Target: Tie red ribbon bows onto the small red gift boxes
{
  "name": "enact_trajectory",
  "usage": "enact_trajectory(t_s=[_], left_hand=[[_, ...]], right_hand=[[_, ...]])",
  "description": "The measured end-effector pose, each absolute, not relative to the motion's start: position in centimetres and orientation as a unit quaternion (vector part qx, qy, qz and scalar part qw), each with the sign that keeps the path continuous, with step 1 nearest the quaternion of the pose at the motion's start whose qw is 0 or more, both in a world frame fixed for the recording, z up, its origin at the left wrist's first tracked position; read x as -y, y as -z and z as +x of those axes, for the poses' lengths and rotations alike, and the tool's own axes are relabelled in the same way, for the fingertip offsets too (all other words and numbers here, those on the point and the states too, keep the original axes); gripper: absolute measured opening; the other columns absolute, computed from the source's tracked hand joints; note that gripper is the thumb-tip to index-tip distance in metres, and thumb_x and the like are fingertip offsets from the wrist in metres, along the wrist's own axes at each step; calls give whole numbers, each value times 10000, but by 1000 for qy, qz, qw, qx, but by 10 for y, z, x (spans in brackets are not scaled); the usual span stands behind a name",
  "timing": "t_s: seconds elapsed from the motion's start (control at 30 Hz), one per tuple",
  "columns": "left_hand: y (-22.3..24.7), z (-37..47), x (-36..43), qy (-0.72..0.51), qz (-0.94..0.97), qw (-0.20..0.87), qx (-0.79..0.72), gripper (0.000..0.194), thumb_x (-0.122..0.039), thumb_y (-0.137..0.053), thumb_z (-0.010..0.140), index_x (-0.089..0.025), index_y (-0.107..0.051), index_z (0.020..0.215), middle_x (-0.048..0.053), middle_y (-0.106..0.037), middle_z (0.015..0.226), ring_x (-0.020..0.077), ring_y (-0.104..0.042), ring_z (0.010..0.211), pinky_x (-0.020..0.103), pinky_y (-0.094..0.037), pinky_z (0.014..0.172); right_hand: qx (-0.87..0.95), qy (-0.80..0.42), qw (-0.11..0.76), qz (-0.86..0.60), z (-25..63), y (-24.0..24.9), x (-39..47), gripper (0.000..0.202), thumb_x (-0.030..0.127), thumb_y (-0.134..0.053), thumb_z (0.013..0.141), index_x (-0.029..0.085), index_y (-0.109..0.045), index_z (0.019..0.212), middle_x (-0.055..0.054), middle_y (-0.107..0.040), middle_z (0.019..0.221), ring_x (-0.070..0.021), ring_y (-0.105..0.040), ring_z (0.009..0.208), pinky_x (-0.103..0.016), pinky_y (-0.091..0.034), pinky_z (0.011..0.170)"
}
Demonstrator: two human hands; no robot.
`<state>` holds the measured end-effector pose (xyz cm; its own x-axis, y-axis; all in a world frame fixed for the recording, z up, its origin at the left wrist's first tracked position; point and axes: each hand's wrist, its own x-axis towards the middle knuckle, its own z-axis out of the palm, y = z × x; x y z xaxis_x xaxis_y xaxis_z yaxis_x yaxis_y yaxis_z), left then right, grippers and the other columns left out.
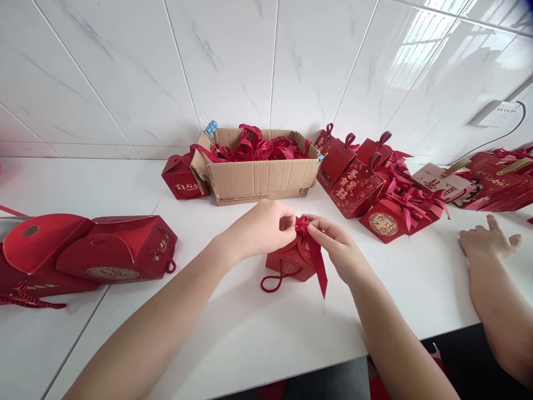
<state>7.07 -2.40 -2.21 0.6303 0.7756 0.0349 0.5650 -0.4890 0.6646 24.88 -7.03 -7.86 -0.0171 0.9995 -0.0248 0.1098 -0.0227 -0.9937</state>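
Observation:
A small red gift box (pixel 287 264) stands on the white table in front of me, a twisted red cord loop hanging from its near side. On its top sits a dark red ribbon (pixel 318 264) gathered into a knot or bow, one long tail hanging down the right side. My left hand (pixel 268 225) pinches the ribbon from the left, fingers curled and partly hiding it. From the right, my right hand (pixel 333 241) grips the ribbon at the knot between thumb and fingers. Both hands touch at the top of the box.
Behind stands a cardboard box (pixel 262 180) full of red ribbons, with a small red box (pixel 181 178) beside it. Open red boxes (pixel 120 247) lie at left. Finished-looking boxes with bows (pixel 385 222) crowd the right. Another person's hand (pixel 489 239) rests at far right.

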Motion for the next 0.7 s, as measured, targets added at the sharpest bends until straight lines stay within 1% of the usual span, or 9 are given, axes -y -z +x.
enact_trajectory(t_s=[0.1,0.2,0.37,0.5,0.57,0.63,0.7], left_hand=[[21,71,24,-169,841,320,-402,114,-262,-526,784,-199,-578,705,-6,-654,717,140,-585,634,248,-420,541],[22,73,24,-170,838,324,-406,110,-311,-580,766,-204,-579,744,-9,-658,752,141,-588,642,244,-414,533],[25,76,23,-169,858,291,-389,126,-208,-540,759,-193,-527,634,-14,-633,705,136,-561,640,247,-392,549],[24,73,22,-148,863,282,-392,101,-175,-525,730,-194,-509,632,-8,-617,686,133,-531,589,245,-366,504],[23,68,23,-132,866,283,-391,88,-185,-529,731,-194,-518,644,-4,-614,697,133,-528,585,245,-365,496],[24,61,27,-125,871,277,-386,93,-189,-527,747,-195,-522,654,-4,-605,705,136,-532,608,246,-377,512],[28,54,35,-139,874,266,-381,99,-176,-518,767,-197,-529,671,-6,-599,732,141,-545,663,251,-409,562]], right_hand=[[528,-481,466,-523,250,79,70,277,447,-549,849,201,-591,730,-61,-602,1174,-247,-529,1145,-404,-365,988],[527,-477,465,-527,251,80,69,267,446,-558,833,202,-616,741,-64,-594,1211,-248,-537,1134,-392,-387,964],[547,-452,453,-540,251,78,70,259,436,-568,818,202,-633,728,-66,-593,1229,-242,-562,1099,-375,-426,919],[583,-425,421,-549,248,74,74,296,459,-535,854,199,-637,756,-66,-608,1202,-225,-587,1034,-340,-464,838],[594,-443,398,-541,248,72,76,339,495,-490,877,198,-637,803,-65,-646,1104,-208,-615,930,-322,-485,757],[591,-457,378,-546,248,71,78,359,516,-454,891,199,-614,838,-48,-669,921,-183,-617,790,-305,-483,661],[588,-454,372,-556,249,72,79,298,474,-449,904,206,-566,842,-21,-647,814,-161,-597,713,-290,-469,615]])
